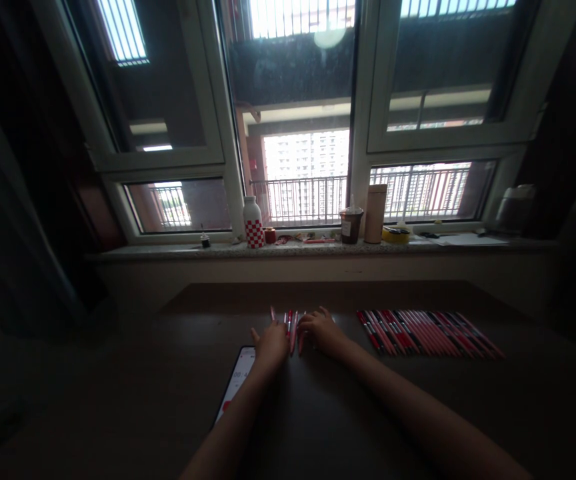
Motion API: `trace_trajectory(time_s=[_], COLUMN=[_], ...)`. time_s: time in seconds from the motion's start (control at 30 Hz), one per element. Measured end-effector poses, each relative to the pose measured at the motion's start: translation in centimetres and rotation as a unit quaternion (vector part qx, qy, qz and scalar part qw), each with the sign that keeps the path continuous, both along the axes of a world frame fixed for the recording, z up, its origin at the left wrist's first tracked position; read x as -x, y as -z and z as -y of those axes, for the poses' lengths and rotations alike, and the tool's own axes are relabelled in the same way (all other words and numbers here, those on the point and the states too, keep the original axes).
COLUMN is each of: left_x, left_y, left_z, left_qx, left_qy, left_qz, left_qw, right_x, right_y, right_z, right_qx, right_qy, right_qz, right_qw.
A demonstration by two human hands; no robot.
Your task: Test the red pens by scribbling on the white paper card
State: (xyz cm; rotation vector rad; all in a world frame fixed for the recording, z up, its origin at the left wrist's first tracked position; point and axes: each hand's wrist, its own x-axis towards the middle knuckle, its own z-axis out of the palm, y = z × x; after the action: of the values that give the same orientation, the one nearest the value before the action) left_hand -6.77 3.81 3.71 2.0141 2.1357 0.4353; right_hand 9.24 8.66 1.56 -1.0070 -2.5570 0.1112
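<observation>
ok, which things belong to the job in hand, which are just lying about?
Job, likely:
slim pink and red pens or pencils by the left hand and right hand
slanted row of pink, red and black ones
black-edged phone, perhaps as timer

Lying about:
white bottle with red checks
tall tan cylinder
dark cup with pale label

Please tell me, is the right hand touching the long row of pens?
Apart. The head view shows a strip of tabletop between the right hand and the long row of pens.
</observation>
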Motion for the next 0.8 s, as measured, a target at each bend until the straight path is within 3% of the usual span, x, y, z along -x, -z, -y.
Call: trace_trajectory(time_s=[0.47, 0.8], left_x=[0.0, -0.6], left_y=[-1.0, -1.5], left_z=[0.7, 1.5], left_qx=[0.007, -0.014], left_qy=[-0.010, -0.011], left_qz=[0.011, 0.015], left_qw=[1.000, 1.000], right_x=[-1.5, -2.7], right_y=[-0.2, -1.0], right_z=[0.3, 1.5], right_qx=[-0.045, -0.118], right_qy=[-0.003, -0.036], right_qz=[-0.019, 0.005], right_qw=[0.999, 0.992])
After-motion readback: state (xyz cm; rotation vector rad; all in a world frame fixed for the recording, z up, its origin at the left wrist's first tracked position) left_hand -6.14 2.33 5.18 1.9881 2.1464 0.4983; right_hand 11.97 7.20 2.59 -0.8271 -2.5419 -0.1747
